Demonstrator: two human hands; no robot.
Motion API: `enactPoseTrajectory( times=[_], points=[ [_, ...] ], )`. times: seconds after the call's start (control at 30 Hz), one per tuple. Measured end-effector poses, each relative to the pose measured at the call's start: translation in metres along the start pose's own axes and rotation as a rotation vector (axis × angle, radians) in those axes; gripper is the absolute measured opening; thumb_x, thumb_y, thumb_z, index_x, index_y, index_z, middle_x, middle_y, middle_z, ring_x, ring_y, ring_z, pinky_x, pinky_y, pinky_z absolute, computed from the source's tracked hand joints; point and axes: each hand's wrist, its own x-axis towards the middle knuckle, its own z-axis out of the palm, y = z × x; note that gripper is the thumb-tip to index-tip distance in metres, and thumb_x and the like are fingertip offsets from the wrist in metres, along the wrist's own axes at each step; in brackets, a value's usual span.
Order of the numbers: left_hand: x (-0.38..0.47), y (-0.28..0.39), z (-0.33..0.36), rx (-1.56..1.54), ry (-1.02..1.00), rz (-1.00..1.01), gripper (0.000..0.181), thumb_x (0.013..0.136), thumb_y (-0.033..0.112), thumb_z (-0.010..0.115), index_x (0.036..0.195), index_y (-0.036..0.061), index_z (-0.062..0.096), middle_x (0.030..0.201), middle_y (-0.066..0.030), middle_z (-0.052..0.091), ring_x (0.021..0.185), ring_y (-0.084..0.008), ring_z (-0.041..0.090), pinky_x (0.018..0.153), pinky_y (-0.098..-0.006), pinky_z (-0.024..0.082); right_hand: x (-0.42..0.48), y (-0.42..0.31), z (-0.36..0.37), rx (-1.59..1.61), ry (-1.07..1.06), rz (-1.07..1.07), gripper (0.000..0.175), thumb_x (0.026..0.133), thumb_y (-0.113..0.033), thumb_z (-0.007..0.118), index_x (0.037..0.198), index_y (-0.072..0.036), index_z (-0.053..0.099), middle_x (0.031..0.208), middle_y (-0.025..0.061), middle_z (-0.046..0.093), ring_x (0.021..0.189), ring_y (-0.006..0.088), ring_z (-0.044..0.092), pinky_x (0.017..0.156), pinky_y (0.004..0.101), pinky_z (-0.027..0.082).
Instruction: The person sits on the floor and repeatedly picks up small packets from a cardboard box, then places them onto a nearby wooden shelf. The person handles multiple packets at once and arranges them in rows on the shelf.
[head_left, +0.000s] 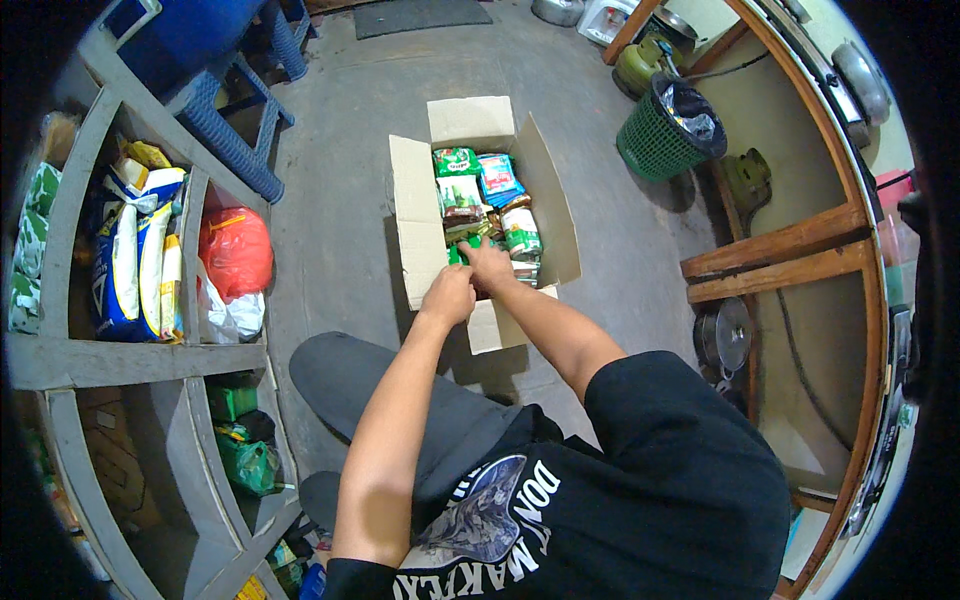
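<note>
An open cardboard box (420, 217) with raised flaps stands on the floor before me. Inside it lie a green pouch (456, 161), a green-and-brown packet (460, 199), blue sachets (500, 180) and a white-and-green packet (520, 231). My right hand (491, 266) reaches into the near end of the box, fingers at a green packet (456, 256). Close beside it, my left hand (448, 294) is bent over the near left corner of the box. Its fingertips are hidden, so any hold on the box or a packet cannot be made out.
On the left, a grey wooden shelf (150, 364) holds blue-and-white packages (135, 262) and a red plastic bag (236, 251). Blue stools (232, 127) stand beyond it. To the right are a green mesh bin (660, 139), a gas cylinder (641, 64) and a wooden-framed counter (780, 259).
</note>
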Motion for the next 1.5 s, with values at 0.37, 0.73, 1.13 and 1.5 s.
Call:
enactPoseTrajectory(
  times=[0.37,0.73,1.13,1.5],
  points=[
    [0.01,-0.008,-0.021,-0.015,-0.179,-0.007,0.034,0.082,0.01,0.063,0.114,0.0018,0.07,0.111,-0.0227,0.07,0.108,-0.039,0.065,0.099,-0.0465,0.05,-0.007,0.032,-0.02,0.176,0.02,-0.282,0.067,0.08,-0.032,0.079,0.14,-0.017,0.054,0.123,0.0248,0.064,0.109,0.0433,0.065,0.096,0.0494,0.053],
    [0.085,-0.035,-0.053,-0.533,-0.746,-0.469,0.027,0.093,0.024,0.062,0.095,-0.0015,0.072,0.09,-0.0096,0.071,0.079,-0.0176,0.065,0.069,-0.0389,0.053,-0.017,0.055,-0.07,0.279,0.107,-0.179,0.043,0.087,-0.021,0.068,0.126,-0.004,0.067,0.119,0.022,0.07,0.11,0.0364,0.067,0.098,0.0432,0.052],
    [0.024,-0.003,-0.019,0.031,0.085,-0.257,0.037,0.083,0.019,0.063,0.113,-0.001,0.072,0.106,-0.0261,0.071,0.101,-0.0395,0.07,0.094,-0.0445,0.054,0.043,0.077,-0.096,-0.296,-0.219,-0.212,0.051,0.078,-0.02,0.072,0.124,0.0,0.061,0.125,0.0224,0.066,0.121,0.0369,0.062,0.101,0.048,0.051],
    [0.021,0.031,-0.006,0.025,0.257,-0.351,0.032,0.081,0.006,0.059,0.108,-0.0058,0.071,0.104,-0.0294,0.07,0.101,-0.0434,0.067,0.094,-0.0487,0.052,0.02,0.087,-0.078,0.01,0.0,-0.186,0.081,0.072,-0.028,0.086,0.139,-0.004,0.046,0.144,0.0273,0.043,0.137,0.0454,0.039,0.109,0.0578,0.04]
  ],
)
